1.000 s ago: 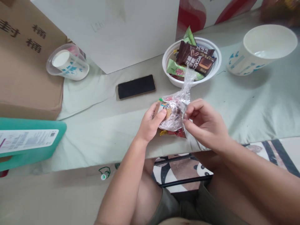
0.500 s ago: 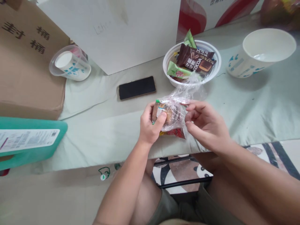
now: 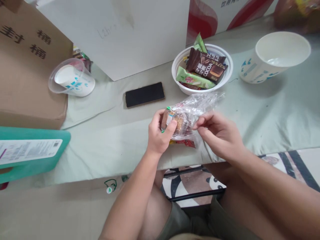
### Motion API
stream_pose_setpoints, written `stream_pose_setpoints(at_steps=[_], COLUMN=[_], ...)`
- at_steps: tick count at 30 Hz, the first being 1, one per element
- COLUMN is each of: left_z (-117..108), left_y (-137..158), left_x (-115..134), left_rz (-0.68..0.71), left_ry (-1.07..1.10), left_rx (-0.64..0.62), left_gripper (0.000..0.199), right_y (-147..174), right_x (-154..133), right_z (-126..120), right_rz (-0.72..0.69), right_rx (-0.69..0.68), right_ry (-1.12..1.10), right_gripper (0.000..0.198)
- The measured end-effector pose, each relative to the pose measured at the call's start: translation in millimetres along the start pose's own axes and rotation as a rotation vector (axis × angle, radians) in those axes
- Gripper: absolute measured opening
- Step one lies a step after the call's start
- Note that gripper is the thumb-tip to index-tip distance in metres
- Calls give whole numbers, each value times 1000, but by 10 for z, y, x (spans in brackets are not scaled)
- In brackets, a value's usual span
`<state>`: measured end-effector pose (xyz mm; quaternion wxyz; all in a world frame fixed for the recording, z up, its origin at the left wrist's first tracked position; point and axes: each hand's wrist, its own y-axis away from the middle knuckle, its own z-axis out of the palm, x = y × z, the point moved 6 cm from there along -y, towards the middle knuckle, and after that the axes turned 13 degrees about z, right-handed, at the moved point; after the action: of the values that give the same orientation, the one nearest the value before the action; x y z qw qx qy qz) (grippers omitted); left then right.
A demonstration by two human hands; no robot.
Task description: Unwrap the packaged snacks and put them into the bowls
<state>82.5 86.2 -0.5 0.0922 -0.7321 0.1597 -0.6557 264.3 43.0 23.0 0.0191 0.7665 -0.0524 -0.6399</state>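
Note:
My left hand (image 3: 160, 135) grips wrapped snacks inside a clear plastic bag (image 3: 206, 103), its thumb pressed on a brown, biscuit-like piece (image 3: 179, 122). Red and yellow packaging (image 3: 187, 143) shows at the bag's lower side. At the bag's right side, my right hand (image 3: 221, 133) has thumb and fingertips together on the crinkled film. The bag's loose end spreads over the cloth just below a white bowl (image 3: 191, 91). In that bowl lie a brown cocoa packet (image 3: 207, 67), a green packet (image 3: 193, 79) and other wrapped snacks.
A black phone (image 3: 145, 94) lies left of the bowl. To the right stands a large white paper tub (image 3: 261, 63). White boxes (image 3: 140, 40) line the back. At left are a carton (image 3: 27, 80), a clear cup (image 3: 53, 83) holding a white cup (image 3: 80, 81), and a teal container (image 3: 53, 156).
The bag's loose end has dropped away from the bowl's front and spread to the right. My right fingers have closed in on the film. The left hand keeps its hold.

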Motion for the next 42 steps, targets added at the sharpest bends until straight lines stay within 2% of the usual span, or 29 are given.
stream_pose_setpoints(at_steps=[2,4,7,9,11,15,16,20,23,25,26,28,29,30,32,34,38,42], left_z=[-17,-27,-5,10,14,12,9,-27,-59,-82,-92,-94,-85,-70,-40,-24,-26,-57], left_y=[4,4,2,6,9,-3,-7,-20,-23,-27,-30,-39,-44,-48,-52,-54,-50,-42], left_x=[-24,-26,50,114,153,184,184,155,89,36,17,3,9,19,46,71,66,6], left_rz=[-17,-17,67,133,160,158,149,106,64,33,24,26,34,43,62,82,80,13], left_ry=[8,30,55,53,54,51,43,20,55,84,89,81,73,66,54,41,41,66], left_rx=[12,-7,-123,-194,-227,-267,-278,-271,-206,-138,-107,-80,-88,-106,-147,-171,-167,-111], left_gripper=[44,43,43,43,43,41,42,44,41,41,42,45,45,45,43,43,43,41], right_y=[9,16,6,-8,-12,10,23,58,57,91,130,232,277,301,297,275,281,305], right_x=[-25,-50,-48,-43,-55,-100,-114,-117,-97,-166,-237,-375,-413,-423,-389,-349,-355,-355], right_z=[-15,-55,-97,-100,-115,-172,-185,-224,-275,-299,-281,-148,-53,48,204,268,237,335], right_rz=[-43,-114,-179,-197,-200,-156,-161,-181,-175,-283,-400,-671,-772,-816,-785,-721,-731,-751], right_rx=[12,74,151,145,142,175,187,277,411,515,542,492,432,361,265,262,340,187], right_ry=[15,38,55,24,-14,50,71,56,25,89,152,316,403,494,650,724,677,708], right_gripper=[11,26,54,62,58,15,11,6,9,18,22,27,28,29,29,31,35,22])
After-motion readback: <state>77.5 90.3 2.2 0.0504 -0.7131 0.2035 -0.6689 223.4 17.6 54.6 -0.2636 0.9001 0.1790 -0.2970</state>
